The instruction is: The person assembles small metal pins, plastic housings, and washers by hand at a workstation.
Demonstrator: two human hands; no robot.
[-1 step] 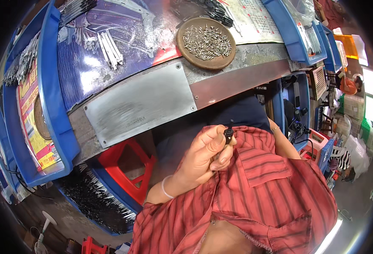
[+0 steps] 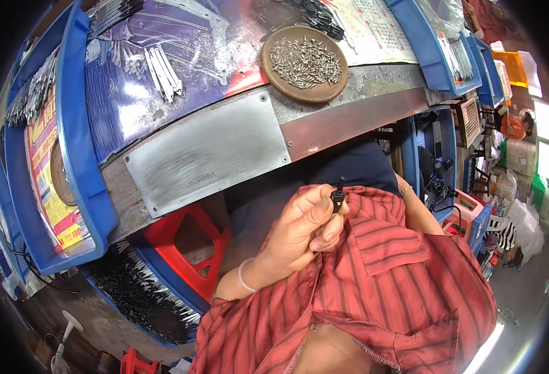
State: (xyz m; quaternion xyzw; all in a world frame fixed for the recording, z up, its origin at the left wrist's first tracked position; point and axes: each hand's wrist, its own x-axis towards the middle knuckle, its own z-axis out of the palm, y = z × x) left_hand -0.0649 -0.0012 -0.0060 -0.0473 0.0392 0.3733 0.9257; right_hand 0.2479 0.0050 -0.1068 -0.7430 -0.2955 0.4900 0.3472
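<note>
My left hand (image 2: 302, 221), with a pale band at the wrist, is raised in front of the red striped shirt. Its thumb and fingers pinch a small black part (image 2: 337, 198) with a thin dark tip standing up from it; the exact kind is too small to tell. My right forearm (image 2: 419, 212) reaches forward past the shirt, a thin bracelet at its wrist. The right hand itself is hidden behind the shirt and dark trousers. On the bench ahead stands a round brown dish (image 2: 306, 93) filled with small silvery metal pieces (image 2: 306, 61).
A metal plate (image 2: 206, 153) is screwed to the bench edge. Pale strips (image 2: 162, 73) lie on the bench. Blue bins stand at left (image 2: 93, 187) and right (image 2: 415, 37). Under the bench are a red stool (image 2: 181, 243) and a tray of black-and-silver pieces (image 2: 143, 296).
</note>
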